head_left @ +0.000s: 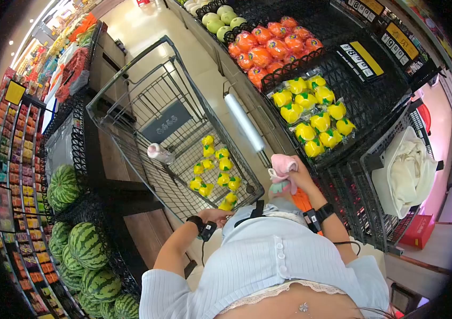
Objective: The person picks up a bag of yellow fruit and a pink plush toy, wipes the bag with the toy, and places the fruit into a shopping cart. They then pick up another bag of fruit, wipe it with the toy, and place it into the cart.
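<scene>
One right hand [302,174] is clutching a pink cloth-like bundle [283,164], likely light, soft and best held by its folds, while the left hand [215,216] is hiding whether it grips.

Pink cloth [283,162] hides part of right hand [301,171]; left hand's [214,215] grip unclear. Shelf packets [23,154] too small to identify. Price card [363,9] cut by top edge.

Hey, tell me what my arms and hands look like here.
Short, ribbed, pale blue sleeves cover your upper arms. Your left hand and right hand wear no gloves. You have two black wristbands; the left one carries a small black box with a thin dark cable.
</scene>
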The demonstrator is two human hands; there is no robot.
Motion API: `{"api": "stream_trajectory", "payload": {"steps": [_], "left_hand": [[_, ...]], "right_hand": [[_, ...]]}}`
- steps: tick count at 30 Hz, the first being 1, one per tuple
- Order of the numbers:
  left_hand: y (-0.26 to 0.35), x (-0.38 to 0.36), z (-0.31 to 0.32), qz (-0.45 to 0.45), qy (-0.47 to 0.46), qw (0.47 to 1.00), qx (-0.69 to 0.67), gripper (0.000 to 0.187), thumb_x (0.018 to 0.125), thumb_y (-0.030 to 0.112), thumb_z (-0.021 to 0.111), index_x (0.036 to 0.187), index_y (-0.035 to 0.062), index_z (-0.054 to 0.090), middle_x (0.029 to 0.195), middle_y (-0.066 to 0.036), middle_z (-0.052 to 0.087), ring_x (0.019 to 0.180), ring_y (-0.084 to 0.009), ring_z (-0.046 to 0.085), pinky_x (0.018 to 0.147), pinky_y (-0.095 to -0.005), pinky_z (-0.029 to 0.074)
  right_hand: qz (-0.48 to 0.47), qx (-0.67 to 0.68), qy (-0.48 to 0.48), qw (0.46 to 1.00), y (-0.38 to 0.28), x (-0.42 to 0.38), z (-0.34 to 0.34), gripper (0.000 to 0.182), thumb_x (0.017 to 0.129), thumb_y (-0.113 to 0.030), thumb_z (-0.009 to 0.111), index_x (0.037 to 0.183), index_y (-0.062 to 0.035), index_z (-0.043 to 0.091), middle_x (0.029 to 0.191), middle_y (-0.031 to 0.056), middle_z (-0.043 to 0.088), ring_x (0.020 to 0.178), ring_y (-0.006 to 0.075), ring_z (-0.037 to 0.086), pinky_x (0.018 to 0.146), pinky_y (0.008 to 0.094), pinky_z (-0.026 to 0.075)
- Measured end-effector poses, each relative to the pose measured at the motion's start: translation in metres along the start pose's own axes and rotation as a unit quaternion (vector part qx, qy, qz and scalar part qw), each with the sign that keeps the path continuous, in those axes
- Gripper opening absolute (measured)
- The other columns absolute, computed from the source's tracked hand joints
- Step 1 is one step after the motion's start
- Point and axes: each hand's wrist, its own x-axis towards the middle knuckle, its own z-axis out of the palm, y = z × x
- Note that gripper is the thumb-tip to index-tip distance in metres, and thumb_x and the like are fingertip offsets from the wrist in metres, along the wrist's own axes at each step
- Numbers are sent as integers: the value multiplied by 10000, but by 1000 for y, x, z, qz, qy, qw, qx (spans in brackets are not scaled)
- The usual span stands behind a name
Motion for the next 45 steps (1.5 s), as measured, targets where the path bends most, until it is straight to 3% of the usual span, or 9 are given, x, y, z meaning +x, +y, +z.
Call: {"api": "stream_trajectory", "payload": {"steps": [2,6,9,12,15,26,33,37,45], "left_hand": [[-15,17,-12,9,6,999,-53,476,875,492,405,534,166,344,476,48,323,429,-80,299,426,-211,272],[-22,15,-28,143,30,989,13,386,867,306,461,1193,100,458,660,-4,491,522,-97,418,491,-217,369],[-17,19,-55,134,70,978,-144,363,837,259,499,1155,86,485,662,-31,518,586,-141,503,522,-253,411],[-46,57,-100,254,375,872,-185,343,812,230,509,1112,65,516,701,-101,570,671,-236,577,581,-306,456],[-77,96,-158,185,596,763,168,344,772,236,537,1062,51,523,769,-164,592,762,-327,586,688,-388,471],[-77,120,-131,-43,517,722,458,478,750,188,569,1194,144,397,1274,-90,357,1224,-310,272,906,-536,307],[-64,132,-132,-141,471,720,490,404,822,299,491,1172,104,430,1321,-85,322,1245,-249,230,937,-474,280],[-68,128,-144,-96,411,807,412,521,767,346,569,1175,69,400,1207,-121,456,1186,-260,352,879,-490,354],[-78,123,-142,-63,435,805,398,577,592,365,722,1051,73,530,1082,-137,540,1052,-300,479,835,-421,442]], "right_hand": [[4,-11,6,1000,6,-3,-4,321,662,13,542,972,-41,476,916,70,538,881,155,507,776,273,410],[12,-38,-8,999,5,-6,-6,315,664,28,528,967,-38,471,911,72,535,877,155,505,772,273,411],[19,-66,-9,998,6,-11,-7,321,663,53,505,969,-38,468,906,71,531,886,157,499,781,274,405],[33,-86,-5,996,1,-20,-8,333,663,64,498,978,-41,472,920,67,529,905,153,495,798,271,400],[63,-102,6,993,9,-36,-12,359,655,82,477,993,-41,478,950,62,527,934,145,488,828,267,393],[224,-184,173,942,-2,-150,-28,372,630,61,486,984,-50,476,926,61,524,906,139,489,818,266,386],[277,-198,206,917,5,-207,-19,365,663,30,497,1021,-35,468,941,94,541,907,183,515,799,286,407],[285,-163,213,920,-6,-202,-8,364,658,46,507,1011,-37,464,943,85,532,921,155,498,820,275,396],[244,-139,214,936,12,-194,3,406,715,-50,560,1105,-15,453,1012,90,537,972,186,505,859,298,392]]}}
